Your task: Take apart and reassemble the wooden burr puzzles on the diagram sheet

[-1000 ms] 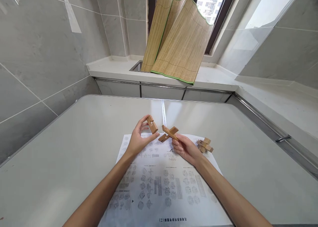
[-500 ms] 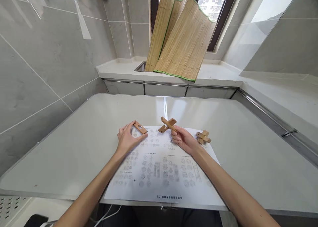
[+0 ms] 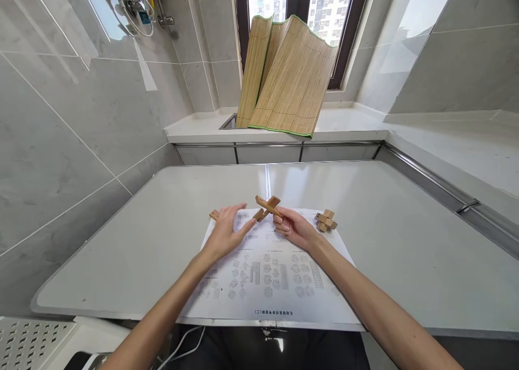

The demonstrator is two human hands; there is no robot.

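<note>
One loose wooden piece [image 3: 214, 214] peeks out behind the left hand, at the far left corner of the paper [image 3: 243, 307], which reaches the near edge of the tabletop [image 3: 121, 262]. The left hand [image 3: 225, 234] has let go, thumb and fingers apart. Next, crossed wooden pieces [image 3: 268, 206] are up over the paper's far edge, pinched by the right hand [image 3: 294, 228]. Last, a wooden star block [image 3: 326, 221] sits near the paper's far right corner.

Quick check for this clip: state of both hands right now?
Left hand: open, thumb and fingers apart; whether the thumb touches the crossed wooden pieces cannot be told.
Right hand: closed, holding those pieces.
</note>
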